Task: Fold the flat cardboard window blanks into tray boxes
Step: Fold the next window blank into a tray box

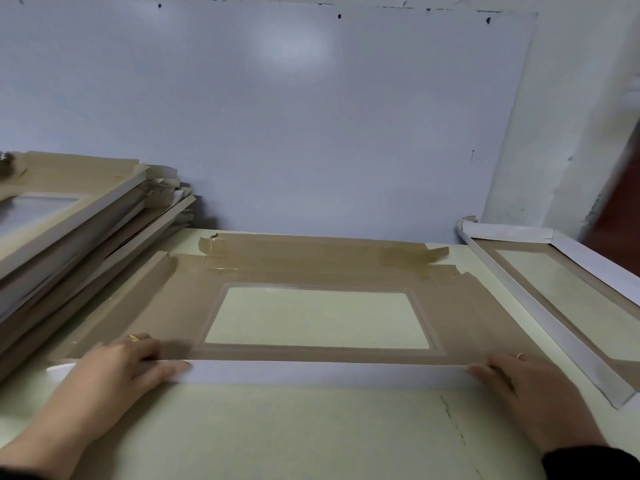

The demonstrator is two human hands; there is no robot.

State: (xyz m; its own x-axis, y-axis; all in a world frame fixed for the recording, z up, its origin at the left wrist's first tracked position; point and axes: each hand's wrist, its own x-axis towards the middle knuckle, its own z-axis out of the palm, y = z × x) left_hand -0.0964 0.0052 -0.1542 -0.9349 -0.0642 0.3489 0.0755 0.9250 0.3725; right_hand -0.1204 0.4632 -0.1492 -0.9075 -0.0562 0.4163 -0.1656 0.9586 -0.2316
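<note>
A brown cardboard window blank [166, 306] lies flat on the pale green table [277, 431], its clear rectangular window in the middle. Its near long flap [325, 373] is folded up and shows its white underside. My left hand [117, 368] holds the flap's left end, fingers over the white face and thumb behind it. My right hand [519, 386] holds the right end, fingers reaching over the top edge. The far flaps and the left side flap lie flat or slightly raised.
A tall slanting stack of flat blanks [69, 230] fills the left side of the table. A folded tray box [568, 289] with white walls sits at the right edge. A white board [311, 116] stands behind the table.
</note>
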